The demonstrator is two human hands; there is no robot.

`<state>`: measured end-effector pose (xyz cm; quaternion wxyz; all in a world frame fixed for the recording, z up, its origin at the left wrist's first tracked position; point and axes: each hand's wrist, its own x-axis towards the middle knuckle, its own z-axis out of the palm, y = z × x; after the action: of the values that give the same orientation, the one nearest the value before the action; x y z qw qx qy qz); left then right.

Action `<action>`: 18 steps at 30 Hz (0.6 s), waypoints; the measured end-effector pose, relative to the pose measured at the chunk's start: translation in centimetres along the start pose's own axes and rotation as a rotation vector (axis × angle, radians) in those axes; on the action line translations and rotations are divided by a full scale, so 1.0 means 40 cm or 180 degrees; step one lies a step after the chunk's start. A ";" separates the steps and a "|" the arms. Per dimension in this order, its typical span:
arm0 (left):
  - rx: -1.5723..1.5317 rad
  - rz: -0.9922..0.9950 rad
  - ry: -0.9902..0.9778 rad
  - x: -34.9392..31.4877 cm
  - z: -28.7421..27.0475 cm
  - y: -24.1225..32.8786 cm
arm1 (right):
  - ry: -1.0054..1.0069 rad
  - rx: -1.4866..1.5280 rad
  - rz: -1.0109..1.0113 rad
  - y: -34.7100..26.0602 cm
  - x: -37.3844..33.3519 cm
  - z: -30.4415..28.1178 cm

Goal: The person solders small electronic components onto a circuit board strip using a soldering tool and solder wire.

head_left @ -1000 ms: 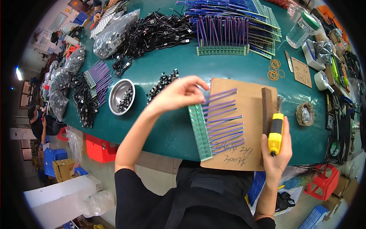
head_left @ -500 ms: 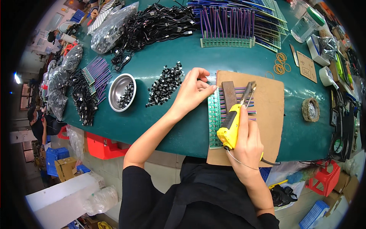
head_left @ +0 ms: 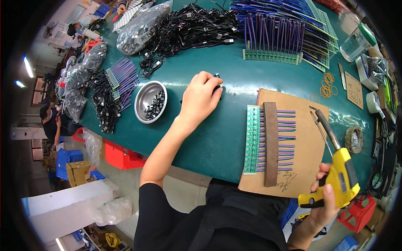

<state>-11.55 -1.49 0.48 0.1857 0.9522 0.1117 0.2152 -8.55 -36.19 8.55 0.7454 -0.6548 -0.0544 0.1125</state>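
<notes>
My left hand [head_left: 200,97] is over the pile of small black components [head_left: 217,79]. Its curled fingers and the hand's back cover most of the pile, so what lies between the fingertips is hidden. In my right hand [head_left: 324,203] is a yellow and black soldering gun [head_left: 345,173], its metal tip pointing up and away over the cardboard's right side. On the brown cardboard sheet [head_left: 307,138] lies a green circuit board strip [head_left: 252,140] with rows of purple, blue and black wires [head_left: 287,125] reaching right. A rusty brown metal bar [head_left: 271,144] rests across the wires.
A steel bowl [head_left: 139,109] of black components stands left of my left hand. Black cables [head_left: 201,31] and wired boards [head_left: 272,56] fill the back. Rubber bands [head_left: 326,85], a lidded jar [head_left: 358,42] and a round tin [head_left: 354,139] lie right.
My left hand has left the board's upper edge and moved left onto the component pile. My right hand has drawn the soldering gun off the wires, to the right. The view has shifted.
</notes>
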 end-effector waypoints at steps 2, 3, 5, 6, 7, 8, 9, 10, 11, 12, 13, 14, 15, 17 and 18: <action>0.0386 0.0090 0.0082 0.008 0.007 -0.002 | -0.0039 0.0989 0.0335 0.025 -0.005 -0.036; 0.0377 0.0105 0.0069 0.014 0.012 -0.001 | -0.0080 0.1533 0.0436 0.032 -0.002 -0.040; 0.0578 0.0113 -0.0290 0.021 0.017 -0.001 | -0.0088 0.1902 0.0621 0.051 -0.008 -0.043; 0.0687 0.0109 -0.0475 0.020 0.018 -0.002 | -0.0126 0.2275 0.0815 0.062 -0.014 -0.042; 0.0687 0.0115 -0.0497 0.020 0.019 -0.003 | -0.0119 0.2339 0.0863 0.074 -0.020 -0.036; 0.0793 0.0247 -0.0432 0.019 0.021 -0.005 | -0.0133 0.2296 0.0865 0.086 -0.025 -0.031; 0.0899 0.0379 -0.0368 0.018 0.022 -0.007 | -0.0152 0.2274 0.0903 0.093 -0.030 -0.025; 0.0886 0.0387 -0.0393 0.017 0.028 -0.008 | -0.0163 0.2241 0.0934 0.100 -0.034 -0.018; 0.0670 0.0534 -0.0161 0.017 0.034 -0.009 | -0.0206 0.2207 0.0946 0.108 -0.037 -0.014; 0.0452 0.0683 0.0070 0.019 0.036 -0.007 | -0.0177 0.2209 0.0955 0.111 -0.039 -0.011; 0.0437 0.0691 0.0046 0.018 0.034 -0.002 | -0.0206 0.2065 0.1032 0.113 -0.041 -0.006; 0.0120 0.0343 0.0023 0.013 0.029 0.005 | -0.0236 0.1920 0.1108 0.117 -0.042 -0.002; -0.0181 -0.0013 0.0007 0.007 0.023 0.013 | -0.0299 0.1879 0.1097 0.124 -0.039 0.004; -0.1173 -0.0641 -0.0165 -0.002 0.017 0.026 | -0.0292 0.1841 0.1178 0.131 -0.039 0.018; -0.2166 -0.1271 -0.0328 -0.005 0.014 0.032 | -0.0320 0.1851 0.1212 0.135 -0.039 0.023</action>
<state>-11.28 -2.87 0.44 0.5342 0.8054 0.2075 0.1515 -10.77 -35.03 3.45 0.8628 -0.4071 0.0664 0.2924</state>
